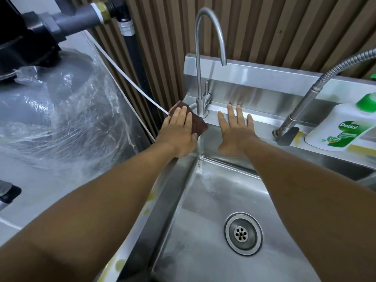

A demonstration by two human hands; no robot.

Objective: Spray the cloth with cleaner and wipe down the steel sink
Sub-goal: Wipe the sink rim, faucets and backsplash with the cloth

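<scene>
A brown cloth (197, 125) lies on the back left corner of the steel sink (205, 202), just left of the base of the gooseneck tap (200, 78). My left hand (179, 131) lies flat on the cloth with straight fingers and presses it onto the rim. To the right of the tap, my right hand (236, 131) rests flat on the sink's back ledge, fingers spread, holding nothing. The basin below shows its round drain (243, 234). No spray bottle is in view.
A white and green Dettol bottle (343, 127) stands on the back ledge at the right, beside a flexible hose tap (293, 119). A grey tank wrapped in plastic film (55, 110) and dark pipes (130, 45) fill the left side. Ribbed wood panelling (264, 27) is behind.
</scene>
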